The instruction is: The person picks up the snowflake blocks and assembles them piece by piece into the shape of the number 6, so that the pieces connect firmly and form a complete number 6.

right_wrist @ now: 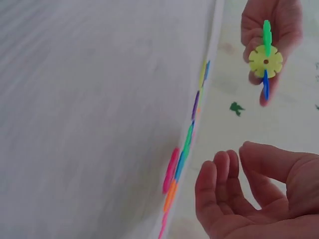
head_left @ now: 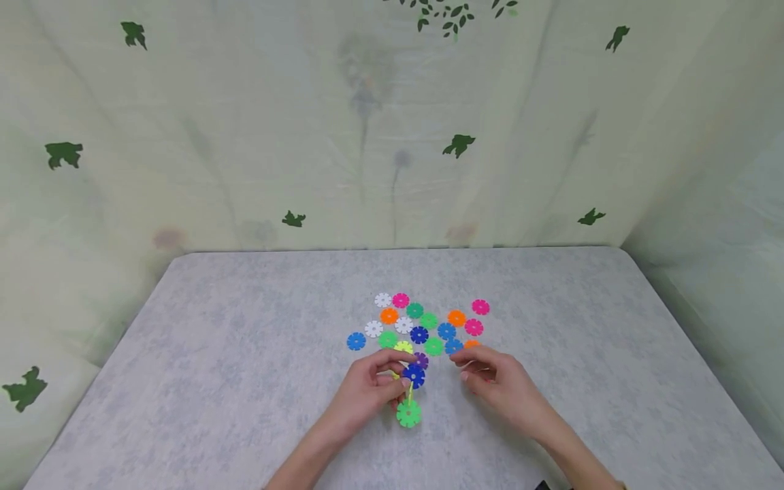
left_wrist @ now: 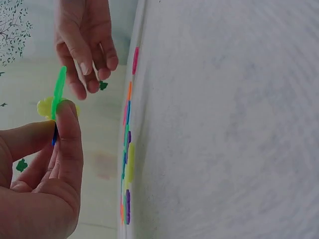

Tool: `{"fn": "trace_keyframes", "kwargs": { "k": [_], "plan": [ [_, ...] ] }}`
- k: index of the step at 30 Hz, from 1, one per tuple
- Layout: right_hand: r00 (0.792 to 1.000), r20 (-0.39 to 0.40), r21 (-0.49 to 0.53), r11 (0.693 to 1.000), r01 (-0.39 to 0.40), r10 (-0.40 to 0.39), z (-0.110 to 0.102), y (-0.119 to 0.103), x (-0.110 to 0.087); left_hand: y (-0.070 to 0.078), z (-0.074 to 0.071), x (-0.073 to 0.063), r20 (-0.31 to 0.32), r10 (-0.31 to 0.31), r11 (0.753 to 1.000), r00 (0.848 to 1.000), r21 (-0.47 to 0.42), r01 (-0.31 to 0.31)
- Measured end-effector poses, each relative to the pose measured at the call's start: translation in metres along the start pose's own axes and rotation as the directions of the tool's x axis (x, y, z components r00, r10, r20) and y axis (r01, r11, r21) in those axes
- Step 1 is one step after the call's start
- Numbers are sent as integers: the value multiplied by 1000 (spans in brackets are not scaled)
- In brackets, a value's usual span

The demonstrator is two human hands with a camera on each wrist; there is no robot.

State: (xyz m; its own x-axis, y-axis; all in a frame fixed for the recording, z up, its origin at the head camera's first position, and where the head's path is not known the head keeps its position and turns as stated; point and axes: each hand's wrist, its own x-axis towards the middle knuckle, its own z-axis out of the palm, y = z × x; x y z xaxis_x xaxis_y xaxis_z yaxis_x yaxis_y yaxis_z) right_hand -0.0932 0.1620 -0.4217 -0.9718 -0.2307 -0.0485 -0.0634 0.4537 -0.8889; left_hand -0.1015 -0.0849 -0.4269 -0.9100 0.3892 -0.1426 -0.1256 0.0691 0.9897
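Observation:
My left hand [head_left: 366,389] pinches a small joined piece of notched plastic discs above the table. It is made of a dark blue disc [head_left: 414,376], a yellow disc [right_wrist: 256,65] and a green disc [head_left: 408,414]. In the right wrist view the yellow disc faces the camera, with the green and blue ones slotted edge-on into opposite sides of it. My right hand [head_left: 507,388] hovers to the right, apart from the piece, its fingers loosely bent and holding nothing. Thumb and fingertips stand apart in the right wrist view.
Several loose notched discs lie flat on the grey table [head_left: 245,354] beyond the hands, among them a pink disc [head_left: 480,307], an orange disc [head_left: 456,318] and a light blue disc [head_left: 356,341]. A pale curtain [head_left: 257,122] with green leaf shapes hangs behind the table's far edge.

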Motion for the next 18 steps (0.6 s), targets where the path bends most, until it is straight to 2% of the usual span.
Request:
{"fn": "trace_keyframes", "kwargs": {
  "k": [5,12,18],
  "plan": [
    [998,38,-80,995,-56,59,-17,8,0,-1,-2,0,19,-7,1000,1000,-6,7],
    [989,149,-235,972,28,8,-32,17,-1,0,-3,-1,40,-10,998,999,-59,13],
    [983,184,-340,937,83,-21,-33,22,1,1,-3,-1,48,-8,997,999,-79,11]
  ]
}}
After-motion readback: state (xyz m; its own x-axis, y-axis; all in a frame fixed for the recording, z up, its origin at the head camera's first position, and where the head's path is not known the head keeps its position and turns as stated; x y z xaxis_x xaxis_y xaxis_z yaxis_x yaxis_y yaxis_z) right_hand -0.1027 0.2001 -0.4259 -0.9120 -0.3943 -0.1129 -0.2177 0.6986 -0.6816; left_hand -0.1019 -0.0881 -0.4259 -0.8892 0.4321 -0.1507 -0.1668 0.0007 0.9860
